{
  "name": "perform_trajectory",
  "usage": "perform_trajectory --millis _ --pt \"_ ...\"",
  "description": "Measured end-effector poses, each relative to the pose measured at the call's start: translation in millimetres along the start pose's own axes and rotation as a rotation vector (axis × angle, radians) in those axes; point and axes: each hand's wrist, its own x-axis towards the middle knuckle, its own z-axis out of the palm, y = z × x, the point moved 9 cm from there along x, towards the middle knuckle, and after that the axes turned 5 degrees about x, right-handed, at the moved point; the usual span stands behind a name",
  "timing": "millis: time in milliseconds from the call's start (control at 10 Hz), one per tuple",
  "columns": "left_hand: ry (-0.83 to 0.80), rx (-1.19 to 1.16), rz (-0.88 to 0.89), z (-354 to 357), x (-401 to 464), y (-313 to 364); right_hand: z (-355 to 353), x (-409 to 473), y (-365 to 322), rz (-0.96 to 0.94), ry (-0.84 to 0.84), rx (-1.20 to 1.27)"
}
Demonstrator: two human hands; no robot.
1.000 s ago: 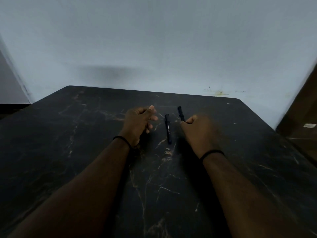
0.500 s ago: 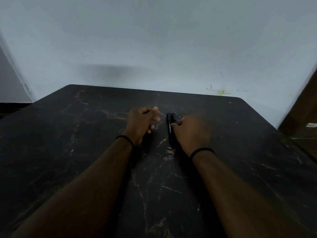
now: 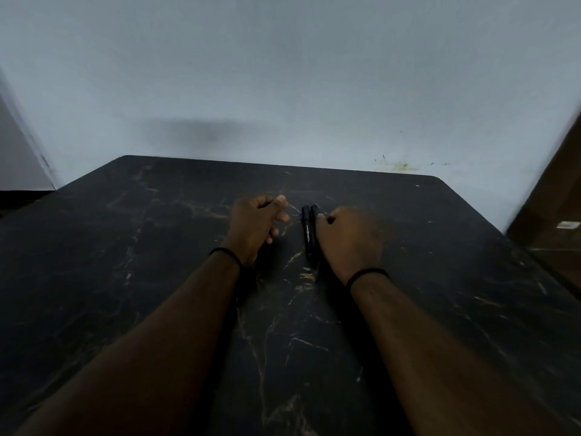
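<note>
Two black pens lie side by side, pointing away from me, in the middle of a black marbled table. The left pen has pale lettering on its barrel and lies free. The right pen touches it and is mostly hidden by my right hand, whose curled fingers and thumb pinch it near its far end. My left hand hovers just left of the pens, fingers loosely curled, holding nothing. Each wrist wears a thin black band.
A pale blue-grey wall rises right behind the table's far edge. A brown wooden piece of furniture stands past the table's right corner. The table top around the hands bears only the pens.
My right hand has carried the second pen left and down, from a raised slant to lying against the first pen. My left hand has barely moved.
</note>
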Motion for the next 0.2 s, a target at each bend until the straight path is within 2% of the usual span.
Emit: perform_trajectory --millis 100,200 --pt "0.023 0.084 0.055 1.0 -0.6 2.4 -10.5 -2.9 1.8 0.009 0.040 0.073" --pt "0.084 0.286 0.162 -1.2 -10.9 14.2 -21.4 -8.4 5.2 0.016 0.137 0.119"
